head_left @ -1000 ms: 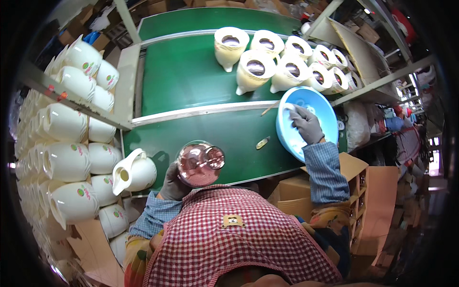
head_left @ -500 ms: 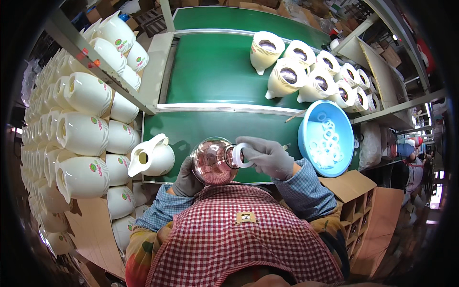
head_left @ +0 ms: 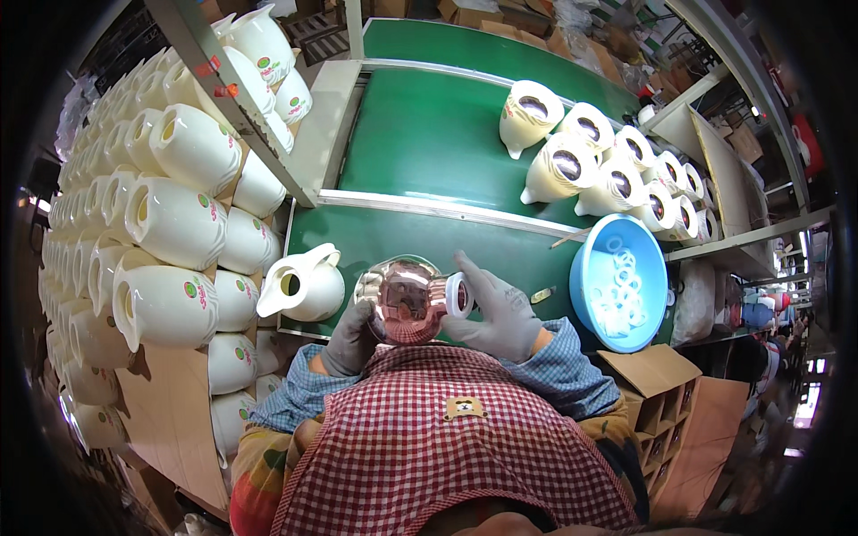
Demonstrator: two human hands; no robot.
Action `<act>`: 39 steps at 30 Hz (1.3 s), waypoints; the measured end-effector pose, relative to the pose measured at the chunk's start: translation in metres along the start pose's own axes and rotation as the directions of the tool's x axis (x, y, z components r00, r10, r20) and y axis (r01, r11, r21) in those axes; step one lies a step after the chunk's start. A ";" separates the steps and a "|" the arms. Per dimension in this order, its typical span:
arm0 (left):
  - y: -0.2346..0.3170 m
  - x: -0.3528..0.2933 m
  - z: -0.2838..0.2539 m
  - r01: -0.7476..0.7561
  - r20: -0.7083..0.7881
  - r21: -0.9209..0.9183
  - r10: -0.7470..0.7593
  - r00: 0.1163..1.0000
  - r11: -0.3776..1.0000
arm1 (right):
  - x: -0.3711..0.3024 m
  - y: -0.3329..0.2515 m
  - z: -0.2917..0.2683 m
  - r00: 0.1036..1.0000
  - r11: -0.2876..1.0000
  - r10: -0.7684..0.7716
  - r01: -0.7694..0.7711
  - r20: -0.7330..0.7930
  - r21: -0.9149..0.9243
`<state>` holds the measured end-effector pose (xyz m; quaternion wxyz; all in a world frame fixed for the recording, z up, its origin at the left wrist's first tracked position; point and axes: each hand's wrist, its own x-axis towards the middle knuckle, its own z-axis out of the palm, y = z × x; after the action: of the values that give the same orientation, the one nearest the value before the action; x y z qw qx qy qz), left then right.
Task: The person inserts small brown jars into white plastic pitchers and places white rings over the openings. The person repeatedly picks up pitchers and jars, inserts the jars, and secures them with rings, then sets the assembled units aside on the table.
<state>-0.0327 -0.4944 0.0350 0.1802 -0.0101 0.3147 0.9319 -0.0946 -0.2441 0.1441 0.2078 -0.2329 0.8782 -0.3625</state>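
Left grip (head_left: 351, 342): gloved fingers bent around the base end of the pinkish mirrored flask (head_left: 402, 304), lower centre of frame, just above the checked apron (head_left: 438, 420). Right grip (head_left: 494, 314): thumb and fingers closed about the white ring (head_left: 451, 295) at the flask's mouth, one finger pointing up past the rim. Flask lies on its side between the two hands, neck toward the right of frame.

Change: a second ago the right hand is in the basin; half a second ago it has the ring at the mouth, opening not yet lined up. Now the ring sits around the neck end, facing right. My read: pick from the basin is done, fitting of the ring is under way. Can't tell if it's fully seated; fingers cover part of it.

Further out: single white jug (head_left: 308, 290) on the green worktop (head_left: 420, 228), left of the flask and apart from it, dark opening toward the left. Blue basin (head_left: 585, 277) at right of frame holds a heap of loose rings (head_left: 623, 290). Small yellowish tube (head_left: 542, 294) lies between right hand and basin; thin stick (head_left: 569, 238) just by the basin's upper left edge.

Upper right: cluster of white shells (head_left: 559, 170), several with dark shiny rounds in their mouths. Left side: tall stack of white jugs (head_left: 179, 223). Lower right: divided carton (head_left: 657, 393).
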 end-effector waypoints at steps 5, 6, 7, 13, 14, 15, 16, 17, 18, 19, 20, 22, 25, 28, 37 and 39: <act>0.005 -0.008 0.001 -0.165 -0.067 0.251 0.187 0.980 0.954 | 0.011 0.015 0.022 0.956 0.972 -0.218 0.195 -0.196 -0.133; 0.008 -0.010 0.006 -0.212 -0.085 0.318 0.251 0.964 0.924 | 0.013 0.014 0.024 0.929 0.951 -0.287 0.248 -0.233 -0.183; 0.008 -0.011 0.001 -0.243 -0.077 0.350 0.286 0.955 0.905 | 0.015 0.011 0.024 0.947 0.970 -0.240 0.242 -0.213 -0.020; 0.025 -0.015 -0.011 -0.454 0.113 0.720 0.558 0.822 0.524 | 0.026 0.004 0.040 0.961 0.837 -0.217 0.272 -0.168 0.474; 0.026 -0.014 -0.007 -0.501 0.166 0.736 0.596 0.786 0.456 | 0.029 0.001 0.041 0.962 0.823 -0.223 0.271 -0.154 0.499; 0.028 -0.013 -0.002 -0.543 0.219 0.747 0.628 0.746 0.384 | 0.032 -0.002 0.043 0.963 0.808 -0.229 0.268 -0.140 0.524; 0.032 -0.013 0.003 -0.577 0.271 0.755 0.654 0.706 0.310 | 0.035 -0.006 0.045 0.964 0.792 -0.234 0.263 -0.124 0.552; 0.033 -0.014 0.002 -0.587 0.284 0.754 0.659 0.696 0.295 | 0.037 -0.008 0.050 0.945 0.797 -0.284 0.327 -0.163 0.508; 0.034 -0.017 0.000 -0.562 0.248 0.760 0.652 0.716 0.328 | 0.038 -0.010 0.056 0.921 0.797 -0.335 0.389 -0.199 0.461; 0.035 -0.022 -0.002 -0.531 0.208 0.767 0.644 0.736 0.359 | 0.040 -0.012 0.060 0.893 0.790 -0.387 0.450 -0.231 0.417; 0.036 -0.028 -0.005 -0.500 0.168 0.774 0.636 0.753 0.389 | 0.044 -0.011 0.056 0.907 0.770 -0.399 0.412 -0.136 0.487; 0.031 -0.036 -0.025 -0.420 -0.066 0.468 0.504 0.861 0.778 | 0.054 -0.007 0.044 0.900 0.728 -0.432 0.311 0.056 0.611; 0.037 -0.051 -0.002 -0.305 -0.180 0.147 0.329 0.927 0.941 | 0.060 -0.038 0.050 0.816 0.732 -0.577 0.540 -0.044 0.414; 0.026 -0.083 -0.038 -0.285 -0.258 -0.029 0.269 0.928 0.958 | 0.079 -0.045 0.057 0.725 0.688 -0.688 0.639 0.029 0.345; 0.037 -0.191 -0.098 -0.473 -0.572 -0.048 0.364 0.735 0.880 | 0.176 -0.044 0.151 0.801 0.699 -0.517 0.599 0.302 -0.392; 0.035 -0.200 -0.111 -0.522 -0.578 -0.122 0.367 0.729 0.844 | 0.189 -0.048 0.175 0.810 0.664 -0.458 0.585 0.365 -0.465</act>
<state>0.1322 -0.6513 -0.0068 -0.1482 -0.2170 0.2120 0.9413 -0.1411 -0.4743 0.0282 0.1118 -0.5638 0.8113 -0.1069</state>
